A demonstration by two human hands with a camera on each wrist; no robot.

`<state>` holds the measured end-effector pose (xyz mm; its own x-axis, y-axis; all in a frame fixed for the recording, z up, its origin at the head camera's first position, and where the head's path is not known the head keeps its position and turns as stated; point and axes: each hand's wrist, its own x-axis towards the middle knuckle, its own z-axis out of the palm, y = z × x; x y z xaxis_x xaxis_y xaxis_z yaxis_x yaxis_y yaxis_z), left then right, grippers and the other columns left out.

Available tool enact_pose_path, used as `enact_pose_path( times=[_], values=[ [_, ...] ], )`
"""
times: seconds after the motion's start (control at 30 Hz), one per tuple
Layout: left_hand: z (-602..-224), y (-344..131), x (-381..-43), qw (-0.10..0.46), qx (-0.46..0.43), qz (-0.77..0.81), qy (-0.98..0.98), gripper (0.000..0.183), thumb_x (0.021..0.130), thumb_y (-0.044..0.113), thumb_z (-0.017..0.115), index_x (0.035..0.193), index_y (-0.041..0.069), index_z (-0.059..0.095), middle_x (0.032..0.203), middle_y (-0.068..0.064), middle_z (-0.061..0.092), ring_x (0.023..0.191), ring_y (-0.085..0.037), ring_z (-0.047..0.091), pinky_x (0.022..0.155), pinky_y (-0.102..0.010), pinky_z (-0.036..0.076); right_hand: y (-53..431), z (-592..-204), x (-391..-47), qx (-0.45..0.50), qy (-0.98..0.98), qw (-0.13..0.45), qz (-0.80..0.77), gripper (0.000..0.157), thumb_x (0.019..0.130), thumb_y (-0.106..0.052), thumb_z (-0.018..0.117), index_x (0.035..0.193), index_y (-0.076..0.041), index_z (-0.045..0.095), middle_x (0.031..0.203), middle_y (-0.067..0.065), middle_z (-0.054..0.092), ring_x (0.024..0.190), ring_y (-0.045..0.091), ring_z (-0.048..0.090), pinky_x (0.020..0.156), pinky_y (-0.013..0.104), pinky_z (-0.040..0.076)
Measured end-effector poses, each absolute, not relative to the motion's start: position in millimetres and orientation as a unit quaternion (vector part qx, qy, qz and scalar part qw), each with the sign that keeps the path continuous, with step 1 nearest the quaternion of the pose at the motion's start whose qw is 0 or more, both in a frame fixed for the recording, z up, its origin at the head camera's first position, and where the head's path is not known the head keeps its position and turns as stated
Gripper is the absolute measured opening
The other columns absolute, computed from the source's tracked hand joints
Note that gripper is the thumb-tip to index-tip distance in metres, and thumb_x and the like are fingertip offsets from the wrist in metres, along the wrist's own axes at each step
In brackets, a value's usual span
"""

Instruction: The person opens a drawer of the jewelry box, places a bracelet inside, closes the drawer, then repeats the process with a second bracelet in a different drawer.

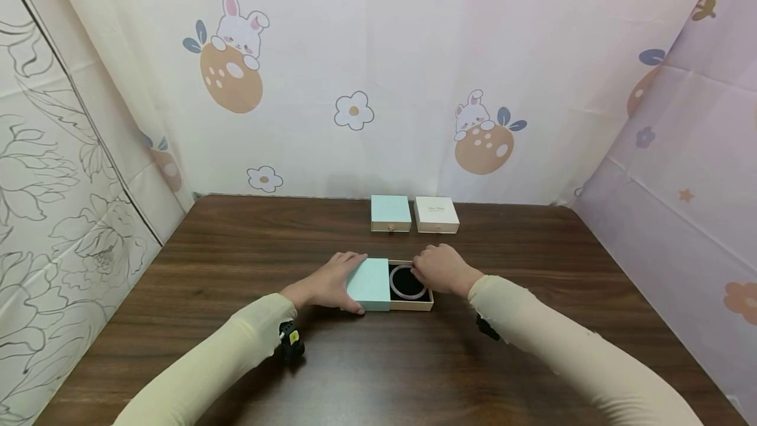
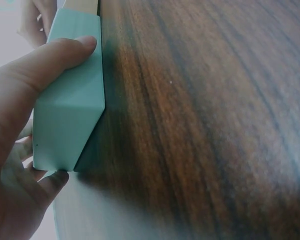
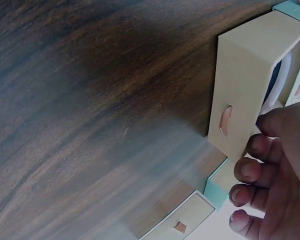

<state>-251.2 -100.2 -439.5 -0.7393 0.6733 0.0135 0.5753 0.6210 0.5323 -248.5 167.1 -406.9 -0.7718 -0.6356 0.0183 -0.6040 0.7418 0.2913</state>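
Observation:
A mint-green box (image 1: 369, 284) lies on the table, its cream drawer (image 1: 411, 306) pulled out to the right. Inside the drawer a pale round bangle (image 1: 407, 296) lies on a black pad. My left hand (image 1: 328, 281) grips the mint cover from its left end, thumb (image 2: 65, 52) along the near side and fingers round the far side. At the drawer's right part, my right hand (image 1: 440, 268) pinches the bangle's edge between thumb and index finger. The right wrist view shows a small tan pull tab (image 3: 226, 120) on the drawer front, with the other fingers loosely bent beside it.
Behind the hands stand another mint-green drawer box (image 1: 390, 212) and a white drawer box (image 1: 436, 213), side by side near the far table edge. The dark wood table (image 1: 378, 373) meets a printed curtain (image 1: 307, 71) at the back.

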Motion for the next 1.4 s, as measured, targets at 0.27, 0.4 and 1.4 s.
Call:
enact_pose_path(
  times=[0.27,0.4,1.4],
  values=[
    [-439.0,-99.9,-250.8,0.095,0.349,0.262,0.895,0.102,0.067,0.036,0.084,0.148,0.003,0.030,0.142,-0.011,0.038,0.123,-0.026,0.035,0.094,-0.042,0.038,180.3,-399.0,-249.9,0.309,-0.945,0.048,-0.097,0.028,0.097,-0.020,0.050,0.069,-0.014,0.052,0.061,-0.002,0.048,0.064,0.019,0.052,0.051,0.032,0.037],
    [-439.2,-100.1,-250.6,0.094,0.350,0.263,0.894,0.102,0.067,0.036,0.084,0.148,0.003,0.030,0.142,-0.012,0.038,0.123,-0.027,0.035,0.094,-0.042,0.038,190.0,-397.8,-248.5,0.286,-0.956,0.022,-0.067,0.028,0.098,-0.021,0.049,0.070,-0.014,0.053,0.060,-0.002,0.046,0.058,0.017,0.050,0.051,0.033,0.039],
    [-441.9,-99.1,-247.0,0.088,0.349,0.267,0.894,0.104,0.066,0.037,0.085,0.148,0.002,0.031,0.142,-0.013,0.038,0.124,-0.027,0.034,0.096,-0.043,0.038,202.5,-433.5,-228.8,0.267,-0.956,-0.077,0.093,0.015,0.097,-0.016,0.048,0.086,-0.015,0.058,0.077,0.000,0.060,0.077,0.020,0.061,0.070,0.045,0.048]
  ],
)
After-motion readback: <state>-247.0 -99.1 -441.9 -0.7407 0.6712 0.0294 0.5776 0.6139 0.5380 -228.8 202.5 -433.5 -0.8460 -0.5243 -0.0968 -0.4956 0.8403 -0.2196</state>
